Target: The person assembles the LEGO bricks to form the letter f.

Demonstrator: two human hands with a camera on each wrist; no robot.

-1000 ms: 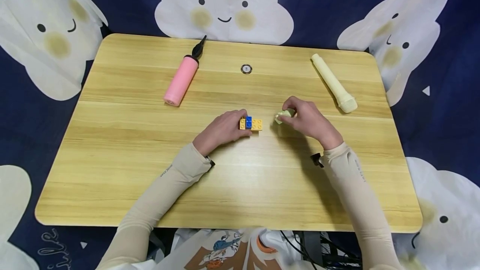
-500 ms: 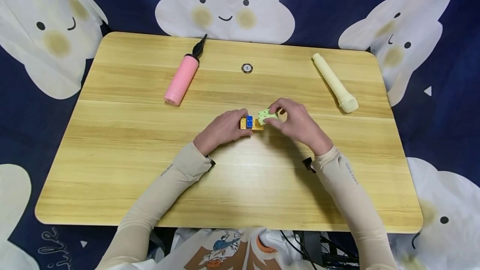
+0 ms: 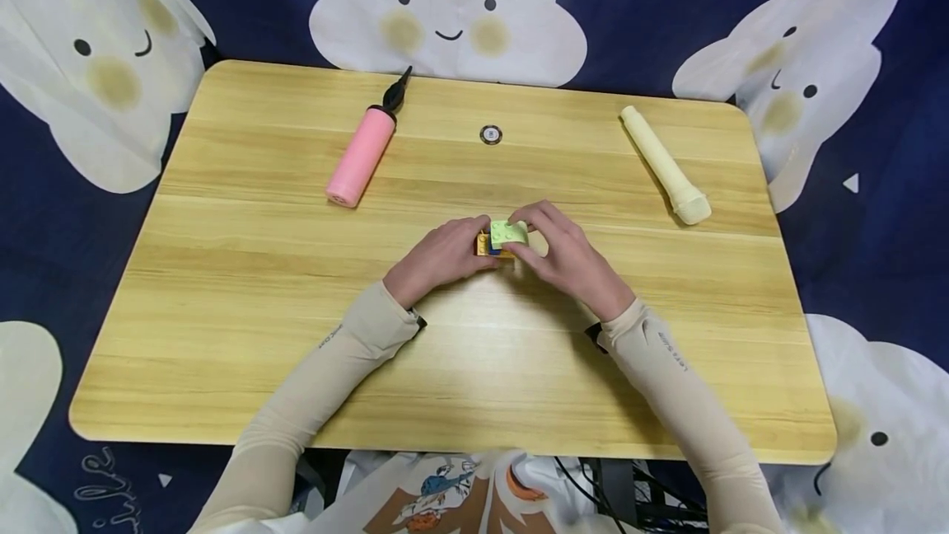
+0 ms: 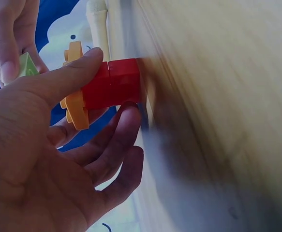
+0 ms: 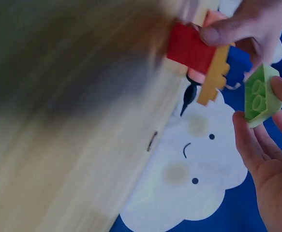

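Observation:
A small brick stack [image 3: 486,246] with an orange plate and a blue piece stands mid-table; my left hand [image 3: 474,244] pinches it between thumb and fingers. In the left wrist view the thumb and fingers grip a red brick [image 4: 114,87] under the orange plate [image 4: 75,104]. My right hand [image 3: 530,236] pinches a light green brick [image 3: 507,231] directly over the stack's right end. In the right wrist view the green brick [image 5: 260,95] sits studs-out between my fingertips, a small gap from the orange plate [image 5: 215,77] and red brick [image 5: 189,48].
On the wooden table [image 3: 296,336], a pink hand pump [image 3: 361,156] with a black nozzle lies at the back left. A cream tube [image 3: 665,165] lies at the back right, and a small round disc [image 3: 490,135] sits at the back centre. Cloud-print cloth surrounds the table.
My right hand has carried the green brick leftward, from the table right of the stack to just above it. The left hand has kept its hold on the stack.

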